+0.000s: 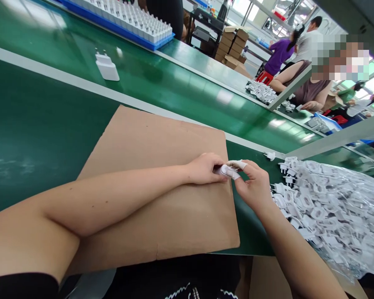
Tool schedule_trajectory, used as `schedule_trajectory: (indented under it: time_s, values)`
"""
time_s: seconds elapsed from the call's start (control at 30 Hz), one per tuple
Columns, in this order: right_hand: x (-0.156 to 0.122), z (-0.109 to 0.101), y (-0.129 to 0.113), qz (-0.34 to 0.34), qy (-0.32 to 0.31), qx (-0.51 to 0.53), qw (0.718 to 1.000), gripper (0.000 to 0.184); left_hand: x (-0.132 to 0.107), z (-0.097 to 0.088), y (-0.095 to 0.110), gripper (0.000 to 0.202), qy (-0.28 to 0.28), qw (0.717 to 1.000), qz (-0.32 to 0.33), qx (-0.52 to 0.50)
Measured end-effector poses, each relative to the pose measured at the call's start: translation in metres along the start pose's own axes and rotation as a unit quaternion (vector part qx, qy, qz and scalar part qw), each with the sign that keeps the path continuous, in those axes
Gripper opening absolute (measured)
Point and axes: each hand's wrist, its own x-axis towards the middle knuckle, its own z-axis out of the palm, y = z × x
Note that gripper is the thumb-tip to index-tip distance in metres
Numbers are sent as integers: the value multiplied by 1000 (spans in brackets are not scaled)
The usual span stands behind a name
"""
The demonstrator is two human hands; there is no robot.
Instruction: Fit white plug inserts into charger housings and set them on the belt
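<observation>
Plastic piece (223,170), white, is held by left hand (204,168) and right hand (254,185).

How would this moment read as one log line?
left hand: holding white piece | right hand: touching it | cardboard: under left hand | white parts: piled at right

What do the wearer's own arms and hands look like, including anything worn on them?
A black sleeve shows on the left upper arm; below it the arm is bare. The left hand shows no glove. The right forearm is bare too, and the right hand wears white coverings on the thumb and at least one finger; tape or finger cots, I can't tell.
</observation>
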Motion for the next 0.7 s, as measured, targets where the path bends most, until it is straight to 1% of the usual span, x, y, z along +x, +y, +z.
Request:
schedule_trajectory:
  time_s: [0.1, 0.13, 0.2, 0.27, 0.3, 0.33, 0.4, 0.5, 0.6, 0.7]
  values:
    - [-5, 3, -3, -30, 28, -36, 999, 37, 1, 1, -1, 22, 1, 1000, 3, -5]
    - [-6, 3, -5, -25, 33, -35, 999, 36, 1, 1, -1, 21, 2, 1000, 4, -6]
    - [-6, 4, -6, 30, 33, 17, 999, 29, 1, 0, 0, 21, 2, 1000, -1, -3]
    - [-4, 3, -6, 112, 31, 104, 988, 22, 1, 0, 0, 22, 3, 1000, -12, 5]
    - [-3, 1, -6, 141, 28, 137, 980, 20, 0, 0, 1, 23, 2, 1000, -17, 9]
    - [-2, 0, -6, 151, 25, 154, 976, 19, 0, -1, 2, 24, 2, 1000, -20, 9]
    - [-2, -2, -6, 124, 23, 135, 983, 20, 0, -1, 3, 23, 1, 1000, -24, 1]
    - [-3, -2, -6, 52, 22, 58, 997, 28, 0, -1, 3, 20, 1, 1000, -14, -15]
    - [-3, 0, -4, 3, 16, -7, 1000, 36, 0, 0, 1, 20, 4, 1000, 0, -12]
    - [1, 0, -3, -27, -6, -44, 999, 40, 0, 1, -1, 21, 10, 1000, -1, -8]
